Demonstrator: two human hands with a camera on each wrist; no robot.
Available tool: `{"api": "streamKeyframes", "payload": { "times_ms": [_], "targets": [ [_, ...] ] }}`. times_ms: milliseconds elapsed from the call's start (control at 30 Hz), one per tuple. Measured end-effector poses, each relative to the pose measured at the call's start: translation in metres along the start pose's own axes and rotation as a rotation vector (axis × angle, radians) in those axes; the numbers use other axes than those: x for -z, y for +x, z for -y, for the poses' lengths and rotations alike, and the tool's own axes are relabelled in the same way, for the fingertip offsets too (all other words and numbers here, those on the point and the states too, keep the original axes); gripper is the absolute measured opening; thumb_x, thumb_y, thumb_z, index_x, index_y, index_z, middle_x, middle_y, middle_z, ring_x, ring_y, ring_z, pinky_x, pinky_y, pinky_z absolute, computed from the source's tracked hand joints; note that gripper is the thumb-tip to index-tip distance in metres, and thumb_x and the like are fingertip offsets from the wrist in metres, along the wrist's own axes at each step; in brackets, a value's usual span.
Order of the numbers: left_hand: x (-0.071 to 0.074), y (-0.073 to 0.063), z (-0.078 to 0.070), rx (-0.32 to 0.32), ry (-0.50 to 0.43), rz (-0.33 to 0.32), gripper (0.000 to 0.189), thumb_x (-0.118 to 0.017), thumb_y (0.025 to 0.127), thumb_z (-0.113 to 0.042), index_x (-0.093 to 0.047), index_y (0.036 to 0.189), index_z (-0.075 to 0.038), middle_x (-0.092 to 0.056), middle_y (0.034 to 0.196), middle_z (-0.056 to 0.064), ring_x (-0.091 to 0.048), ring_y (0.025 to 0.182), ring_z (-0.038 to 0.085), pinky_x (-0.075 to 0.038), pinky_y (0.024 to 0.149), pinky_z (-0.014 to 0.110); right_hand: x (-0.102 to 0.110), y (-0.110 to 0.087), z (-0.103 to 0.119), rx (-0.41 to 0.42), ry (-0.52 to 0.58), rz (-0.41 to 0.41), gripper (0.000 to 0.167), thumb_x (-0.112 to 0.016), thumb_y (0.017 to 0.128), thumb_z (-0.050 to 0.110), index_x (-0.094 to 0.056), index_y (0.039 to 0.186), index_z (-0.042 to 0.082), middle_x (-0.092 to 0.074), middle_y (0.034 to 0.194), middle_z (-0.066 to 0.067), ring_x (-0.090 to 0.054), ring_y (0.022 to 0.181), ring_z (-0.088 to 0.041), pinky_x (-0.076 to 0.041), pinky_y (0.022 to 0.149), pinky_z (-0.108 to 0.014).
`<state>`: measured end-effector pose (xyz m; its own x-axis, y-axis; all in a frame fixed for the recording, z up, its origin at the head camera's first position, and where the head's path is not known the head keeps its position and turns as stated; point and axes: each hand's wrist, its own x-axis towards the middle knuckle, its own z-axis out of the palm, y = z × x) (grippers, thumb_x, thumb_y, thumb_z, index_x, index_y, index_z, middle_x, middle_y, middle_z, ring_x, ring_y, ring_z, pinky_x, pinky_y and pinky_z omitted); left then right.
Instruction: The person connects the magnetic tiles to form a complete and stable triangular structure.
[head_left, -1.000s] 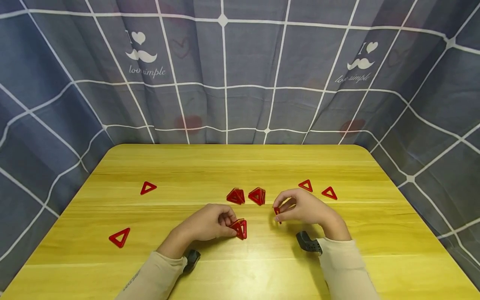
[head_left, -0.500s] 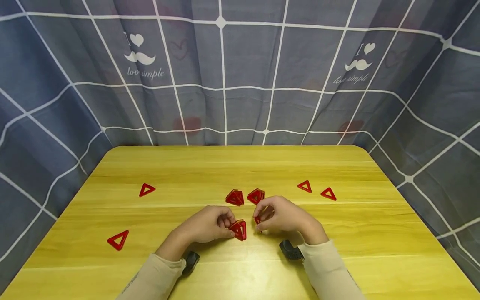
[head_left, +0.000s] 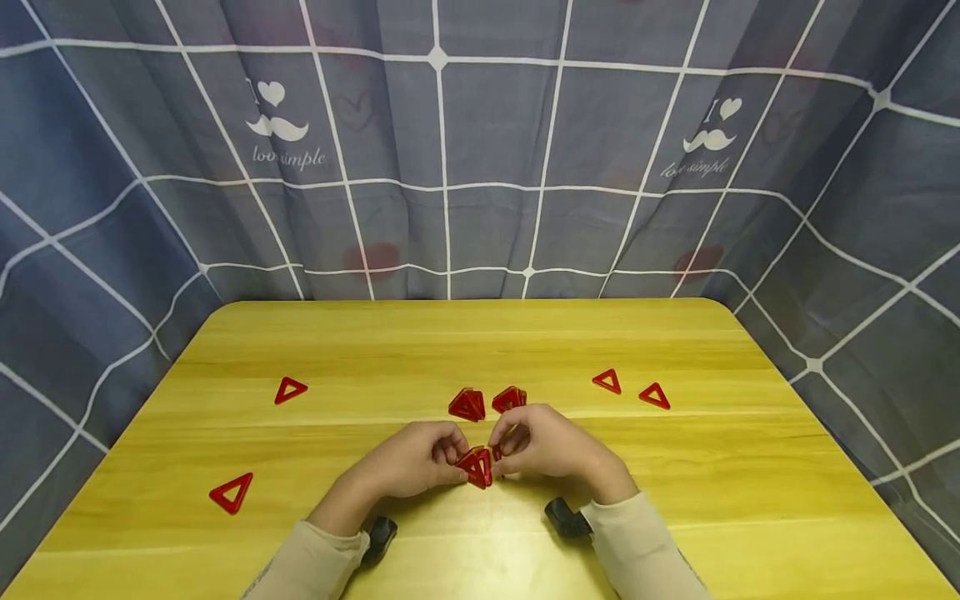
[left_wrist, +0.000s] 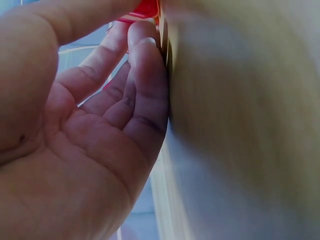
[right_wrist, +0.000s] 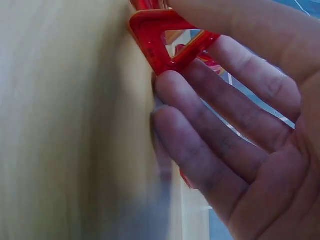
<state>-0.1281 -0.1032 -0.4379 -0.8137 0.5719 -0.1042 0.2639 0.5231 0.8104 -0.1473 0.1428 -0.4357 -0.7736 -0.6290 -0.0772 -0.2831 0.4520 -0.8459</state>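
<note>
Together, left hand (head_left: 408, 461) and right hand (head_left: 547, 444) (fingers curled), pinching red triangles (head_left: 478, 467)

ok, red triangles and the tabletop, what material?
Red triangle in the right hand: likely moulded plastic, glossy, with rounded edges and an open centre. Tabletop: wood-look, yellow with grain lines and a smooth sheen; solid wood or laminate, can't tell.

Makeshift home recording booth: wooden table (head_left: 675, 500) enclosed by grey checked "love simple" curtains (head_left: 525, 150).
</note>
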Motion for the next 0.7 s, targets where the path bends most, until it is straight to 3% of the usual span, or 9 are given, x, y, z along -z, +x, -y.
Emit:
{"api": "streamKeyframes", "payload": {
  "times_ms": [700],
  "targets": [
    [-0.002, -0.001, 0.002, -0.013, -0.02, -0.015, 0.016, -0.08, 0.088, -0.015, -0.065, 0.094, -0.012, -0.06, 0.081, -0.002, -0.057, 0.075, 0.015, -0.048, 0.066, 0.028, -0.012, 0.006, -0.002, 0.06, -0.011, -0.025, 0.021, -0.087, 0.08, 0.011, -0.072, 0.093, 0.015, -0.069, 0.088, 0.004, -0.067, 0.079, -0.011, -0.055, 0.073, -0.028]
  ]
}}
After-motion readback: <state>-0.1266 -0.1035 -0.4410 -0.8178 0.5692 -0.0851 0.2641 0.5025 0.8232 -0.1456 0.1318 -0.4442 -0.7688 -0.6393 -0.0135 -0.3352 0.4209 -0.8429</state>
